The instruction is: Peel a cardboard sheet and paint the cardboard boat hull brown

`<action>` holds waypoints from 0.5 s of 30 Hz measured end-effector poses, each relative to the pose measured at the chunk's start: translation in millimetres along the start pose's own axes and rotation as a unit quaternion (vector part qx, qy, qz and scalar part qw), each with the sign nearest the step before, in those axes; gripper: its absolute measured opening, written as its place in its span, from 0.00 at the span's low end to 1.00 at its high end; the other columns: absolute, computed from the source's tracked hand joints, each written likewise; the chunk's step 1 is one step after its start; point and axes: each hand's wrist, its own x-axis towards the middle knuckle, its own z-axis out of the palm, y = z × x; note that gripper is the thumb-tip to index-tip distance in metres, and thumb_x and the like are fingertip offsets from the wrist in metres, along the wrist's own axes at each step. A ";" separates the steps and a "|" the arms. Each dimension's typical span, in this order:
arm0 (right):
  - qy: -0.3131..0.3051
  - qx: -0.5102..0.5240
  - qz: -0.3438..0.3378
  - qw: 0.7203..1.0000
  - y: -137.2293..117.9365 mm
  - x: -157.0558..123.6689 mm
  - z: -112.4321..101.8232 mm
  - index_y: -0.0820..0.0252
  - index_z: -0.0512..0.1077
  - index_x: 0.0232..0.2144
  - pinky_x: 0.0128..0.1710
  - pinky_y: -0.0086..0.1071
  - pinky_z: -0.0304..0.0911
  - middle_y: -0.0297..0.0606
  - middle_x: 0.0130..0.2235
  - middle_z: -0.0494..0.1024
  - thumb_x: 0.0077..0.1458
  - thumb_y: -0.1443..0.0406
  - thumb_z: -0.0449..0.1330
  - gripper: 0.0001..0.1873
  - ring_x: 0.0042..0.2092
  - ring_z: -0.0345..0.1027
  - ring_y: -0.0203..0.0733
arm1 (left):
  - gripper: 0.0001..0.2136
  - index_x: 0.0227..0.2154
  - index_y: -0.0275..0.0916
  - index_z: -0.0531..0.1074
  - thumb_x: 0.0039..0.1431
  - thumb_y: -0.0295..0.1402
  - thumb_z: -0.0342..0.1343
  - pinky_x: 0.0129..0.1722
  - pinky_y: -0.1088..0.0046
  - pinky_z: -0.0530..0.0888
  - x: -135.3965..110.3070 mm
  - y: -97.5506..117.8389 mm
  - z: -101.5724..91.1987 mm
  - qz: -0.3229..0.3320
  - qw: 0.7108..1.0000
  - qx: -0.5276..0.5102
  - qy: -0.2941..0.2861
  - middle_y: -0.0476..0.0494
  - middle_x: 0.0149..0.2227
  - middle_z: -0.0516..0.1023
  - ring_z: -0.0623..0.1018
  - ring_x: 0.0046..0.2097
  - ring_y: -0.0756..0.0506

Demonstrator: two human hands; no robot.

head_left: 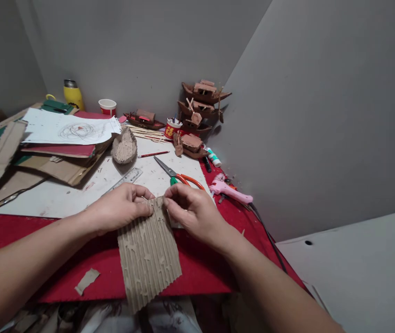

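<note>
A piece of corrugated cardboard, its ridges bared and specked with torn paper, hangs over the front of the red-covered table. My left hand pinches its top edge from the left, thumb in front. Close by on the right, my right hand grips the same edge between thumb and fingers. Just beyond the hands lie scissors with orange and green handles, partly hidden by my right hand. A clear ruler sticks out past my left hand. Farther back sits a small cardboard boat hull.
Cardboard sheets and a drawing are piled at left. Several brown model boats stand at the back, near a red paper cup and thin sticks. A pink glue gun with a cord lies right. A cardboard scrap rests in front.
</note>
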 end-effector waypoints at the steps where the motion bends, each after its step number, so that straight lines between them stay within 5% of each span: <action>1: -0.003 -0.018 0.000 1.000 -0.1 -0.2 0.3 0.59 0.65 0.28 0.25 0.26 0.55 0.30 0.24 0.67 0.56 0.67 0.56 0.05 0.25 0.60 0.33 | 0.08 0.32 0.36 0.71 0.49 0.34 0.59 0.23 0.76 0.60 0.0 -0.5 0.1 0.005 1.000 0.012 0.001 0.52 0.21 0.69 0.65 0.22 0.52; 9: -0.029 -0.141 -0.002 0.990 -4.4 -3.6 8.3 0.59 0.62 0.28 0.27 0.28 0.52 0.31 0.25 0.68 0.55 0.70 0.55 0.05 0.26 0.60 0.35 | 0.07 0.31 0.38 0.71 0.52 0.36 0.56 0.22 0.77 0.60 -5.2 -1.4 6.4 0.028 0.996 0.084 -0.004 0.54 0.23 0.68 0.66 0.23 0.52; 15: -0.033 -0.117 -0.007 0.993 -1.9 -4.7 8.6 0.58 0.61 0.27 0.28 0.29 0.52 0.31 0.25 0.66 0.57 0.70 0.52 0.07 0.27 0.58 0.35 | 0.09 0.31 0.37 0.70 0.54 0.38 0.54 0.20 0.78 0.57 -6.6 -0.3 10.5 0.028 0.996 0.083 0.000 0.55 0.21 0.66 0.63 0.21 0.53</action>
